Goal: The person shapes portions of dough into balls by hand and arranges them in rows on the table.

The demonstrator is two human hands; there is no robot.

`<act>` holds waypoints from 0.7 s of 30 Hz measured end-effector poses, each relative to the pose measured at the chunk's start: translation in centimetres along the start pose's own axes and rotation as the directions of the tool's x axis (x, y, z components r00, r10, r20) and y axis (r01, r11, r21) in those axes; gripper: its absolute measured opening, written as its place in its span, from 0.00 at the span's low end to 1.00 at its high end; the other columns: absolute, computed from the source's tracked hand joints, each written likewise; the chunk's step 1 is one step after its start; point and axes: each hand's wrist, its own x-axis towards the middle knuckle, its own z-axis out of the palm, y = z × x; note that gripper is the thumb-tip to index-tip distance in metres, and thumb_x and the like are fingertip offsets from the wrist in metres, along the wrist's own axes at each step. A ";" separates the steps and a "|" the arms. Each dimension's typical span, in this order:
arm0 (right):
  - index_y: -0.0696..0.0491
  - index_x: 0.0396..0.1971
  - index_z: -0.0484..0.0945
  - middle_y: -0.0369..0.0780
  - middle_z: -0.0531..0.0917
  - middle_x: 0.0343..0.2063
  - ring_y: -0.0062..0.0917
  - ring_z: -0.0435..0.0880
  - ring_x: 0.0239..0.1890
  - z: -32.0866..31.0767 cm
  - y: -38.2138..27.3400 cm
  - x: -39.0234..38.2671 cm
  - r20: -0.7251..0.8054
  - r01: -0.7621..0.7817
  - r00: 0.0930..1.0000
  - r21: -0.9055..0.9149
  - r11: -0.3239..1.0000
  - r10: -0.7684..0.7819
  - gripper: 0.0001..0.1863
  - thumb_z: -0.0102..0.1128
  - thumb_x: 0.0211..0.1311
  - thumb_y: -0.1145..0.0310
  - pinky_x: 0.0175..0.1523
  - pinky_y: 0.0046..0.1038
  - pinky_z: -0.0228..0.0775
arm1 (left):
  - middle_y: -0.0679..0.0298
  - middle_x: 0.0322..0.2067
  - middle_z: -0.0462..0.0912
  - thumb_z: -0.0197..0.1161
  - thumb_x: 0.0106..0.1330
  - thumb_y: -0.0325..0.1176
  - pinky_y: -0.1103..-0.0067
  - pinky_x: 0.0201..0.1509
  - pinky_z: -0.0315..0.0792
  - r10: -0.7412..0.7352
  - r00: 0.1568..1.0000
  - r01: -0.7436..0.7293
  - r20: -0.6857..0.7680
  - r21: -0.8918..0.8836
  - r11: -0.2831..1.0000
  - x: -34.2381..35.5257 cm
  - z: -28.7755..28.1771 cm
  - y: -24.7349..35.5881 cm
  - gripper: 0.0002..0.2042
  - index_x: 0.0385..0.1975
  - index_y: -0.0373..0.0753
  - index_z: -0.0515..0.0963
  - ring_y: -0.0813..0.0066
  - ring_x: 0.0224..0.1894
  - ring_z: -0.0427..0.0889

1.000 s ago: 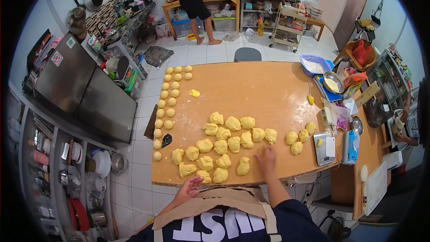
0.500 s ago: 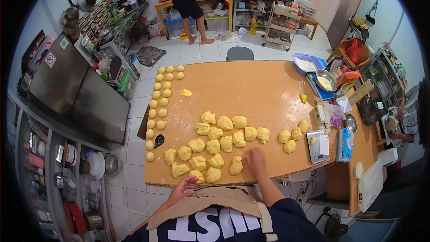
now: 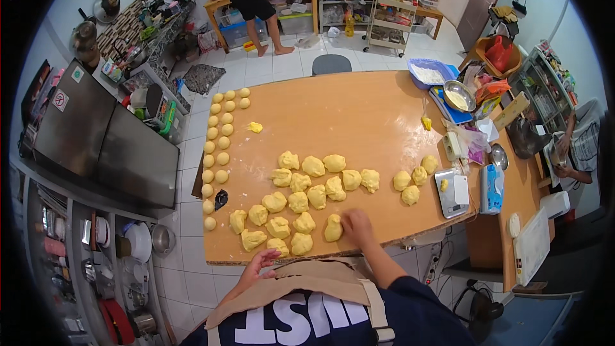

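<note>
Rough lumps of yellow dough (image 3: 298, 202) lie in uneven rows across the near middle of the wooden table (image 3: 307, 106). My right hand (image 3: 359, 227) is low over the tabletop, its fingers bent downward right beside a dough lump (image 3: 333, 227) at the near end of a row. The fingertips are at that lump's edge; what is under the palm is hidden. At the table's near edge, by another dough lump (image 3: 277, 247), my left hand (image 3: 257, 265) is open with fingers apart and holds nothing. Smooth round dough balls (image 3: 223, 143) line the table's left side.
A smaller dough cluster (image 3: 410, 195) sits beside a kitchen scale (image 3: 452, 193) at the right. Beyond are a blue basin of white powder (image 3: 428, 75) and a metal bowl (image 3: 460, 96). One person (image 3: 253, 0) stands at the back; another person (image 3: 576, 154) is at far right.
The whole view has shifted slightly. My right hand has come a little closer to the dough lump on its left. My left hand stays at the table edge.
</note>
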 end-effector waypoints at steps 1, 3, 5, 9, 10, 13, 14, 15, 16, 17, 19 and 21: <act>0.55 0.30 0.79 0.42 0.79 0.30 0.39 0.78 0.38 -0.4 0.6 -1.3 0.091 0.057 0.994 0.115 0.992 -0.068 0.10 0.70 0.49 0.71 0.44 0.38 0.72 | 0.57 0.63 0.67 0.64 0.65 0.39 0.74 0.65 0.59 -0.009 1.000 0.009 -0.004 0.005 1.000 0.0 -0.1 0.2 0.33 0.66 0.40 0.57 0.68 0.65 0.65; 0.55 0.31 0.79 0.42 0.79 0.30 0.39 0.78 0.38 -2.8 3.4 -2.8 0.084 0.130 0.987 0.084 0.988 -0.137 0.10 0.70 0.49 0.70 0.44 0.37 0.72 | 0.57 0.63 0.67 0.64 0.65 0.38 0.74 0.65 0.59 -0.015 1.000 0.015 -0.025 0.005 1.000 -0.6 0.2 -0.1 0.32 0.66 0.39 0.57 0.69 0.65 0.65; 0.55 0.32 0.79 0.42 0.79 0.31 0.39 0.78 0.38 -3.6 3.8 -2.2 0.067 0.190 0.979 0.045 0.981 -0.192 0.11 0.69 0.49 0.70 0.44 0.37 0.72 | 0.57 0.62 0.68 0.64 0.65 0.37 0.74 0.65 0.59 -0.037 0.996 0.029 -0.085 -0.093 0.995 -0.9 -0.1 -0.8 0.32 0.66 0.40 0.58 0.69 0.66 0.65; 0.56 0.34 0.78 0.44 0.79 0.32 0.40 0.78 0.39 -1.6 3.2 2.5 -0.008 -0.130 0.991 -0.180 0.975 0.130 0.13 0.69 0.50 0.69 0.44 0.35 0.72 | 0.57 0.63 0.68 0.64 0.65 0.37 0.74 0.65 0.59 -0.006 0.998 -0.004 -0.062 -0.156 0.988 -0.6 -0.1 -1.8 0.32 0.66 0.40 0.58 0.69 0.66 0.64; 0.56 0.34 0.78 0.45 0.79 0.33 0.40 0.78 0.39 -0.4 2.3 3.1 -0.032 -0.188 0.982 -0.148 0.971 0.185 0.12 0.69 0.51 0.69 0.44 0.35 0.72 | 0.57 0.63 0.68 0.64 0.65 0.37 0.74 0.65 0.59 0.008 0.999 -0.012 -0.046 -0.103 0.995 -0.3 -0.2 -1.7 0.32 0.66 0.40 0.57 0.69 0.66 0.65; 0.56 0.36 0.77 0.46 0.79 0.33 0.41 0.78 0.40 0.6 -0.5 0.7 0.112 -0.186 0.976 -0.027 0.982 0.188 0.13 0.68 0.52 0.69 0.44 0.37 0.72 | 0.57 0.63 0.67 0.65 0.64 0.39 0.74 0.64 0.60 0.009 0.999 -0.011 -0.044 -0.045 0.999 -1.0 -0.2 -1.3 0.33 0.66 0.40 0.57 0.69 0.65 0.65; 0.57 0.37 0.76 0.46 0.79 0.32 0.41 0.79 0.40 0.2 0.4 -0.8 0.130 -0.078 0.989 0.036 0.996 0.073 0.14 0.68 0.53 0.68 0.45 0.38 0.72 | 0.57 0.63 0.67 0.65 0.64 0.40 0.74 0.64 0.60 0.008 0.998 -0.010 -0.055 -0.039 0.999 -1.0 -0.4 -1.1 0.34 0.66 0.40 0.57 0.68 0.65 0.65; 0.57 0.37 0.76 0.46 0.79 0.32 0.41 0.79 0.40 -0.7 2.0 -1.8 0.127 -0.076 0.989 0.037 0.996 0.071 0.14 0.68 0.53 0.68 0.45 0.38 0.72 | 0.57 0.63 0.67 0.65 0.64 0.40 0.74 0.64 0.60 0.011 0.998 -0.013 -0.055 -0.037 0.999 -0.9 -0.7 -1.3 0.34 0.66 0.40 0.57 0.68 0.65 0.65; 0.56 0.37 0.76 0.46 0.79 0.31 0.42 0.78 0.39 -1.8 3.8 -2.6 0.125 -0.039 0.991 0.024 0.999 0.036 0.14 0.67 0.52 0.68 0.44 0.38 0.72 | 0.56 0.63 0.67 0.65 0.64 0.40 0.74 0.64 0.60 -0.014 0.996 0.006 -0.084 -0.088 0.996 -1.2 -1.0 -1.9 0.34 0.67 0.40 0.56 0.68 0.65 0.65; 0.56 0.37 0.75 0.46 0.79 0.30 0.42 0.78 0.37 -2.5 4.1 -2.9 0.126 -0.008 0.992 0.012 1.000 0.007 0.14 0.67 0.52 0.69 0.43 0.39 0.72 | 0.56 0.63 0.67 0.66 0.64 0.41 0.74 0.65 0.60 -0.045 0.993 0.029 -0.110 -0.139 0.990 -1.5 -0.9 -2.1 0.35 0.67 0.40 0.56 0.67 0.65 0.65; 0.56 0.37 0.76 0.46 0.79 0.31 0.42 0.78 0.37 -2.6 4.6 -0.5 0.077 -0.020 0.997 -0.079 0.997 0.027 0.14 0.67 0.52 0.69 0.43 0.39 0.72 | 0.56 0.63 0.67 0.66 0.64 0.42 0.73 0.65 0.60 -0.029 0.992 0.009 -0.122 -0.167 0.986 -1.6 -1.0 -2.1 0.35 0.67 0.40 0.56 0.67 0.65 0.65; 0.55 0.38 0.77 0.47 0.79 0.31 0.42 0.78 0.37 -2.2 4.4 2.2 0.017 -0.042 0.999 -0.178 0.983 0.046 0.13 0.66 0.51 0.70 0.43 0.40 0.71 | 0.56 0.63 0.67 0.66 0.63 0.43 0.73 0.65 0.60 -0.010 0.992 -0.015 -0.123 -0.193 0.981 -1.3 -0.7 -1.9 0.36 0.67 0.41 0.56 0.67 0.66 0.65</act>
